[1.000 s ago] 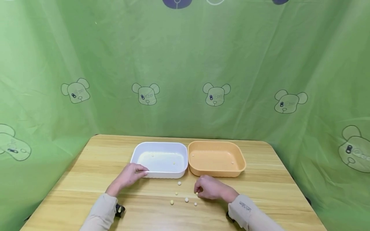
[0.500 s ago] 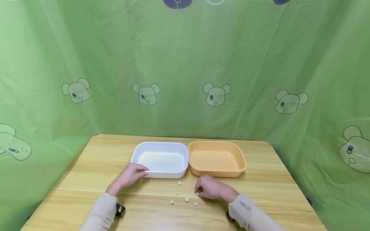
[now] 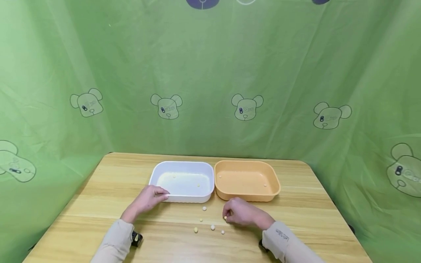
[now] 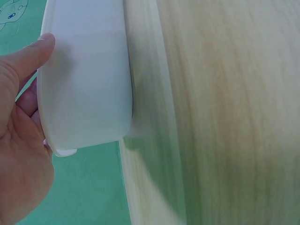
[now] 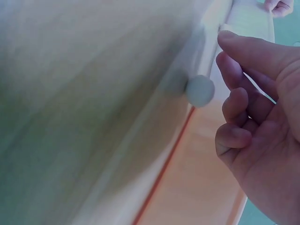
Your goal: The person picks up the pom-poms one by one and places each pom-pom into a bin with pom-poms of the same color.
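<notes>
Your right hand point(image 3: 242, 212) pinches a yellow ball point(image 3: 225, 218) on the near side of the orange tray point(image 3: 251, 197), head view; your left hand point(image 3: 148, 199) grips the white tray point(image 3: 190, 199). Left wrist: thumb point(image 4: 35, 54) against its wall. Right wrist: a pale ball point(image 5: 200, 90) clear of your fingers point(image 5: 236, 104).

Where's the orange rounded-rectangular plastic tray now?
In the head view, the orange tray sits right of centre, beside the white rounded-rectangular plastic tray, just beyond the right hand.

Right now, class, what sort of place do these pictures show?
Probably a staged booth for recording hand work: a green bear-print curtain hangs behind and beside a wood-grain table holding a white tray and an orange tray.
</notes>
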Tool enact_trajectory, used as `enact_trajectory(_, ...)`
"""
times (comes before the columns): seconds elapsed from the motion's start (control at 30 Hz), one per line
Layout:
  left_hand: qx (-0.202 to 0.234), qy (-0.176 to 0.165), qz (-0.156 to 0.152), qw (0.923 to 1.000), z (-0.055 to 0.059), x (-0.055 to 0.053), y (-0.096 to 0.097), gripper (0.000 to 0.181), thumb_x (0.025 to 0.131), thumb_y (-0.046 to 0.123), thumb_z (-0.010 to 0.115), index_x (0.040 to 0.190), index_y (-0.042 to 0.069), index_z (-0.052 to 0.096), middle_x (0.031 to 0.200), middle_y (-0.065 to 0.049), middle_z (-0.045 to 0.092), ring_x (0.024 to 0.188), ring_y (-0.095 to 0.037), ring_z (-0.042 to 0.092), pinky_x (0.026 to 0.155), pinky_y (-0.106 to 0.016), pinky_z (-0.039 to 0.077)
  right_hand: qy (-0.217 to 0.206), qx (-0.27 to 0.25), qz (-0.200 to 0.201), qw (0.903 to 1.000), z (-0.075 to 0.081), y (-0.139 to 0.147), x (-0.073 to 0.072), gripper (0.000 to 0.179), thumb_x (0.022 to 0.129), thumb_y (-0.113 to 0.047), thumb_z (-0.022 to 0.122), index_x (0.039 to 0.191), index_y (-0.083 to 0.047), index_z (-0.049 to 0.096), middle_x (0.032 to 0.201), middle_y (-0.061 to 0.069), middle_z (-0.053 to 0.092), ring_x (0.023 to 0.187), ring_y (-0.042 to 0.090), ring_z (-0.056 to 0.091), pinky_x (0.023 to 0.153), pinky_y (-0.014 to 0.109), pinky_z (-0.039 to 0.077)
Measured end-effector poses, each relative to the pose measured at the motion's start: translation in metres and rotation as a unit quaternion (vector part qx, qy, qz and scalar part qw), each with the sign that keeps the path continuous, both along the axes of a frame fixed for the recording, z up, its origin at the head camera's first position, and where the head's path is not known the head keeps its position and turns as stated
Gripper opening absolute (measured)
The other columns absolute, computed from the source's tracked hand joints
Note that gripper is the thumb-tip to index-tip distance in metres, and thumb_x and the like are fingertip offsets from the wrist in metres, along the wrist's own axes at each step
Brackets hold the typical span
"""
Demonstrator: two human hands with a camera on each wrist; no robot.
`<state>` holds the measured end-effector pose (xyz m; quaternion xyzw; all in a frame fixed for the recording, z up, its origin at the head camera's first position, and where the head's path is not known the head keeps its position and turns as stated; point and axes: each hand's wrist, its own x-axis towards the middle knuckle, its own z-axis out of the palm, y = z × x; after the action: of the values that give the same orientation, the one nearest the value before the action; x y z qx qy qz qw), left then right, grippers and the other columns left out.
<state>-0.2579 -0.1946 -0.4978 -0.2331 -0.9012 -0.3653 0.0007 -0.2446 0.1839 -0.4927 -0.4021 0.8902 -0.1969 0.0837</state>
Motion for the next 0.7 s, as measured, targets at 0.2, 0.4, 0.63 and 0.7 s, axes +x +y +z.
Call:
enact_trajectory(0.2, 0.003, 0.004, -0.001, 1.0, 0.0, 0.0, 0.0, 0.011, 0.088, 0.019, 0.067, 0.095, 0.015, 0.074, 0.091, 0.004, 0.071, 0.079, -0.007, 0.061, 0.073, -0.027, 0.049, 0.002, -0.012, -0.015, 0.9998, 0.009, 0.001, 0.002, 0.009, 0.079, -0.009, 0.072, 0.081, -0.017, 0.07, 0.075, -0.016, 0.058, 0.07, 0.002, 0.053, 0.064, 0.02, 0.046)
enact_trajectory(0.4, 0.003, 0.005, -0.003, 1.0, 0.0, 0.001, 0.0, 0.011, 0.089, 0.019, 0.066, 0.095, 0.015, 0.074, 0.091, 0.004, 0.071, 0.081, -0.009, 0.062, 0.075, -0.027, 0.049, -0.007, -0.01, -0.039, 0.9992, 0.015, 0.002, 0.003, 0.006, 0.081, -0.01, 0.071, 0.082, -0.016, 0.07, 0.075, -0.016, 0.056, 0.07, 0.004, 0.052, 0.063, 0.021, 0.044)
enact_trajectory(0.63, 0.005, 0.006, -0.002, 1.0, 0.001, 0.001, 0.0, 0.011, 0.088, 0.018, 0.066, 0.095, 0.014, 0.074, 0.091, 0.003, 0.071, 0.082, -0.011, 0.064, 0.076, -0.027, 0.05, -0.008, -0.022, -0.032, 0.9992, 0.019, 0.0, 0.004, 0.005, 0.083, -0.01, 0.07, 0.087, -0.014, 0.07, 0.077, -0.015, 0.058, 0.07, 0.001, 0.052, 0.062, 0.02, 0.046)
enact_trajectory(0.7, 0.004, 0.007, -0.002, 1.0, 0.001, 0.001, 0.0, 0.011, 0.088, 0.018, 0.067, 0.095, 0.014, 0.074, 0.091, 0.003, 0.071, 0.082, -0.011, 0.064, 0.076, -0.027, 0.05, -0.007, -0.025, -0.034, 0.9991, 0.02, 0.0, 0.005, 0.005, 0.083, -0.01, 0.07, 0.087, -0.013, 0.07, 0.078, -0.014, 0.059, 0.071, 0.002, 0.053, 0.063, 0.02, 0.046)
